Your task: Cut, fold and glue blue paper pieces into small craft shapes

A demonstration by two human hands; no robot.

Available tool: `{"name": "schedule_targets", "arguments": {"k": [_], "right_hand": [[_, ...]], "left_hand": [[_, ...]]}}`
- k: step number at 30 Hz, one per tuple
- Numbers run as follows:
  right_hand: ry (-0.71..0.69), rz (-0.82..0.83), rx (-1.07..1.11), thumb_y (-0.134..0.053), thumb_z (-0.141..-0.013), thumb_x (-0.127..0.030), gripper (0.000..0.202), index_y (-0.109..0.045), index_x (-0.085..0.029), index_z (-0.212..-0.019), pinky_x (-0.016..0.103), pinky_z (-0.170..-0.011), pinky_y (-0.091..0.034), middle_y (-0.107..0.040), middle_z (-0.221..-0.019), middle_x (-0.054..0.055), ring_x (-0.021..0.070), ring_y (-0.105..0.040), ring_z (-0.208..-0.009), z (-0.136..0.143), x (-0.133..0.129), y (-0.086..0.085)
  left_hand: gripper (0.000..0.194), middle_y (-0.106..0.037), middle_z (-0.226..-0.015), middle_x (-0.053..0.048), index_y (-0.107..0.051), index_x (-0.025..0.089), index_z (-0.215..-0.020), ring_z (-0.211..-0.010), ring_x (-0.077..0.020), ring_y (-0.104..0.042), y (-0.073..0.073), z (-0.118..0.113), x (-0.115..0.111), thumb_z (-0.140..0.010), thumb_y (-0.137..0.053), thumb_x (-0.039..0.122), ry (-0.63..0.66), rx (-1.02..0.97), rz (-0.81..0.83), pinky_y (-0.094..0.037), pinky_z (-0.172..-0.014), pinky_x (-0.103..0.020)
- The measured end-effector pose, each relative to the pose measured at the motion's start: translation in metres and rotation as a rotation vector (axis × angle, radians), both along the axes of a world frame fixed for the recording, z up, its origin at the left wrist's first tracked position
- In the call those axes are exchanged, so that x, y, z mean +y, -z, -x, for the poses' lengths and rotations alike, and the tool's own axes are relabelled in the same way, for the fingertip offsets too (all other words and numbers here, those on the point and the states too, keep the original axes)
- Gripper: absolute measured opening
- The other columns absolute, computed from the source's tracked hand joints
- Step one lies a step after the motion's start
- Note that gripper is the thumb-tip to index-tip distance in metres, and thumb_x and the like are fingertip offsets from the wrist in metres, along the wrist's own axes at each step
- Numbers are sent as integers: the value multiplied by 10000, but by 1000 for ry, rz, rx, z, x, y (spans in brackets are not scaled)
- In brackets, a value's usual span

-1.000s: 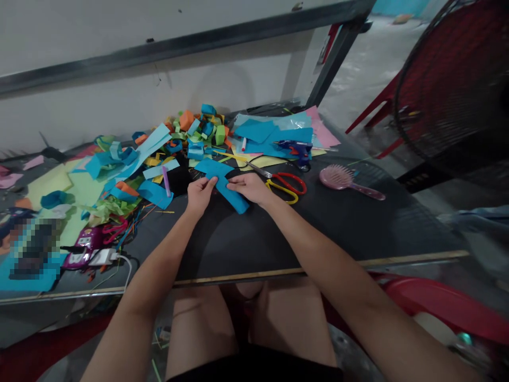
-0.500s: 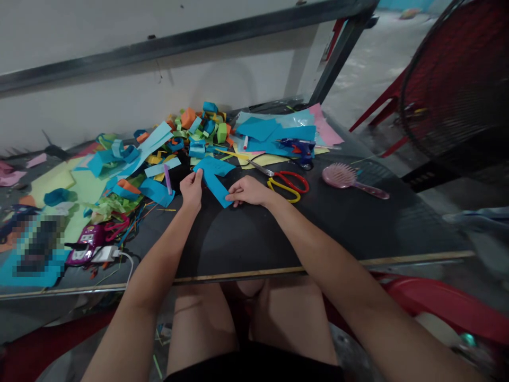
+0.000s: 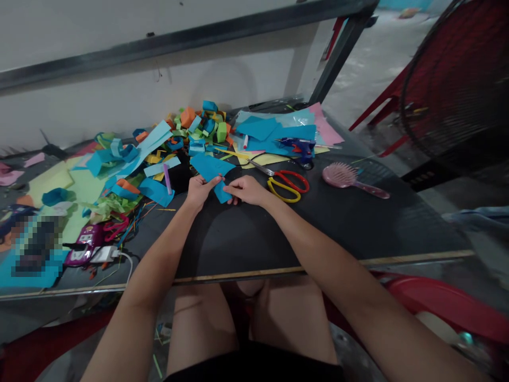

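A piece of blue paper (image 3: 209,165) is held up over the dark table, with a strip of it angled down toward me. My left hand (image 3: 201,190) pinches this paper between thumb and fingers near the middle. Close beside it, my right hand (image 3: 245,190) grips the strip's right edge, its thumb almost meeting the left thumb. Scissors (image 3: 285,183) with one red and one yellow handle lie just right of my right hand. Left of my left hand are a flat blue paper piece (image 3: 157,192) and a purple strip (image 3: 167,179).
Folded paper pieces (image 3: 191,119) are heaped at the back. A blue glue gun (image 3: 300,147) rests on blue sheets, with a pink hairbrush (image 3: 344,175) nearer the right. A purple device (image 3: 88,241) and white charger (image 3: 104,254) sit front left. A fan (image 3: 457,90) stands at right.
My left hand has slid down and right along the blue paper, from its upper left edge to near its middle, closer to my right hand. The right hand has barely moved.
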State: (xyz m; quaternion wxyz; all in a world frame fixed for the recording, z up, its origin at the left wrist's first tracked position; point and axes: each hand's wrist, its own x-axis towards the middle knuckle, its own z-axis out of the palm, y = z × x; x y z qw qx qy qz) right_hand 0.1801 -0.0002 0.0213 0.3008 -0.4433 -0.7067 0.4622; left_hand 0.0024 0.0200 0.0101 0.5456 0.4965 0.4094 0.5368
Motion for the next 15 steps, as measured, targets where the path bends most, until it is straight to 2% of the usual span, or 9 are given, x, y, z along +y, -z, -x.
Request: {"name": "schedule_targets", "arguments": {"k": [4,10,15], "right_hand": [[-8,-100,-25,-575,-865,-387,362,-620,-164,-583,215,-543,-454,-701,-593,31,106,-613,-475,4,-3,2],[86,-265,-43,-532,-889,-386,380,-668,-167,-610,222,-546,-424,-708,-595,37,144,-662,-556,10,-8,2],[24,-163,48,-511,-896,-459,412,-641,-169,-634,241,-607,-449,-709,-627,38,155,-667,-589,10,-6,2]], "left_hand": [[411,-726,-700,-59,-724,128,-712,-707,-198,-693,0,0,0,-495,-887,437,-31,4,-24,-552,-680,-313],[363,-706,-644,-62,-678,138,-568,-711,-223,-707,-3,-2,-2,-494,-889,424,-78,9,-83,-551,-682,-312],[370,-717,-660,-69,-718,128,-632,-643,-196,-679,-6,-1,-4,-518,-876,443,-79,1,-47,-533,-636,-307]]}}
